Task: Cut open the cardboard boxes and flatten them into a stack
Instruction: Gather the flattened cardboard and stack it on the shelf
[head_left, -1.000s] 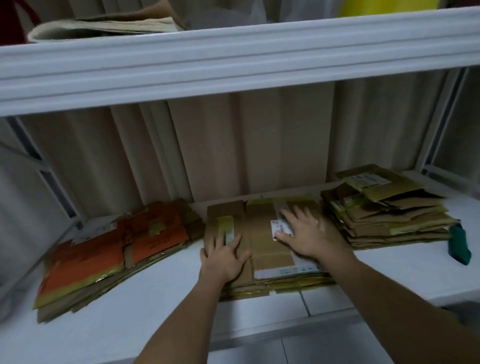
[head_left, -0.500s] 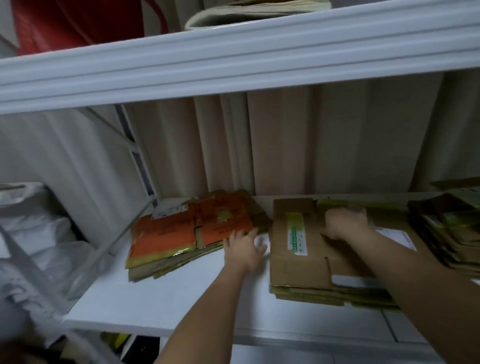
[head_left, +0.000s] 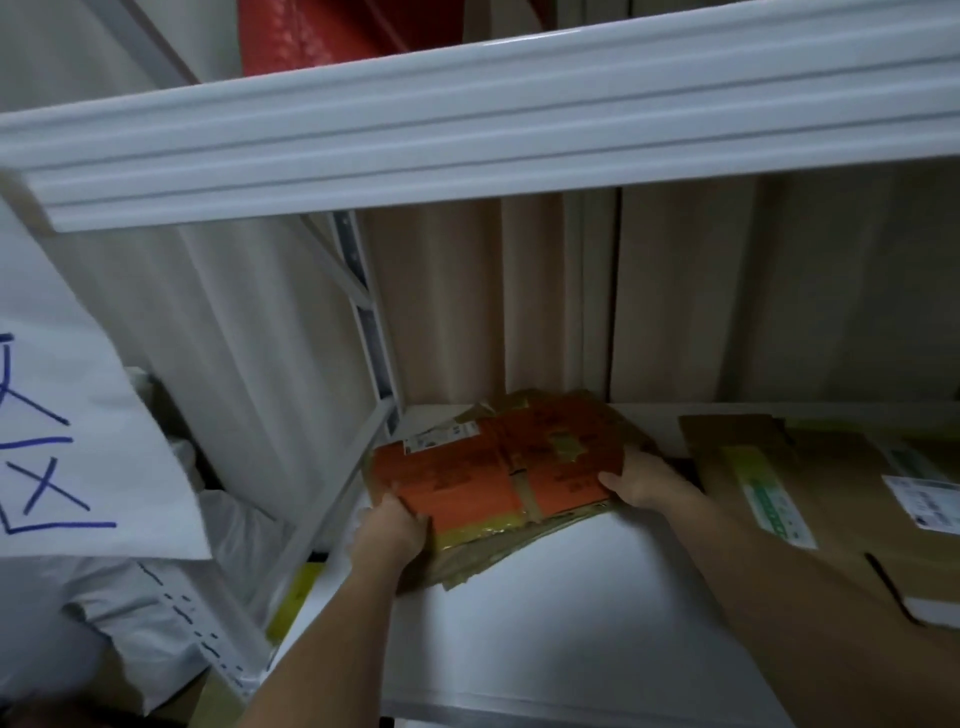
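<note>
both hands on it: left hand (head_left: 390, 530) and right hand (head_left: 641, 480) grip the orange stack (head_left: 498, 480) at the shelf's (head_left: 571, 597) back left corner; lift evenly so the loose bottom sheets don't slip.

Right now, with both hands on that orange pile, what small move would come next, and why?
Probably lift the orange cardboard stack slightly off the white shelf. The left hand grips its near-left corner and the right hand its right edge, a two-sided hold suited to raising it.
</note>
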